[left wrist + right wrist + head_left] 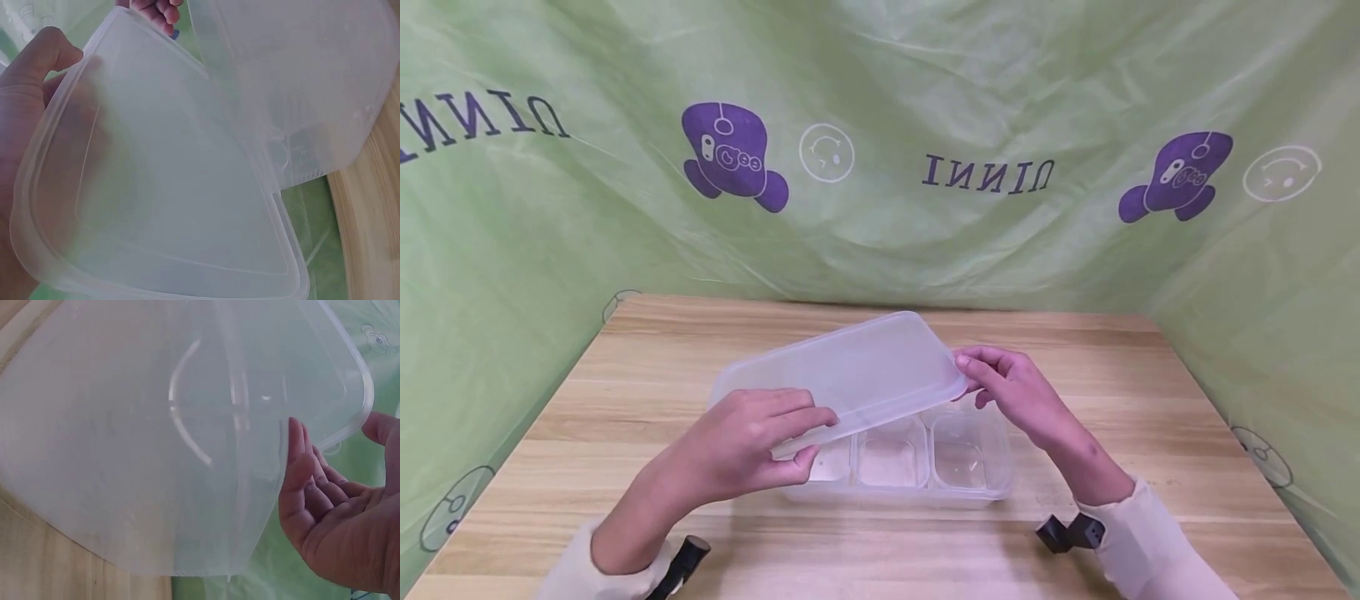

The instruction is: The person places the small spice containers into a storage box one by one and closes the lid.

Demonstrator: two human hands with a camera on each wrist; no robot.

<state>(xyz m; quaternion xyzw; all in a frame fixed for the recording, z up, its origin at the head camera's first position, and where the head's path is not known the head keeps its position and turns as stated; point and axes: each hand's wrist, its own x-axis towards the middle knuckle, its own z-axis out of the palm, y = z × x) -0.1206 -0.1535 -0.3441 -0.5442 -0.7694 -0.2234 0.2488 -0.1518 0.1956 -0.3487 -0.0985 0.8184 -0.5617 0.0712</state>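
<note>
A translucent plastic lid (857, 367) is tilted above a clear plastic box (1000, 467), its right end higher than its left. Along the box's front, three square compartments (891, 454) show; the lid covers the part behind. My left hand (737, 450) grips the lid's near edge toward the left, and in the left wrist view its fingers are blurred behind the lid (169, 169). At the lid's right corner, my right hand (1011, 392) pinches the rim. The right wrist view has the right-hand fingers (306, 494) close beside the box wall (125, 456).
The box stands on a wood-grain table (647, 400). Green printed fabric (880, 242) hangs behind the table and along both sides. A black device (681, 567) is at the left cuff, another black device (1067, 533) at the right cuff.
</note>
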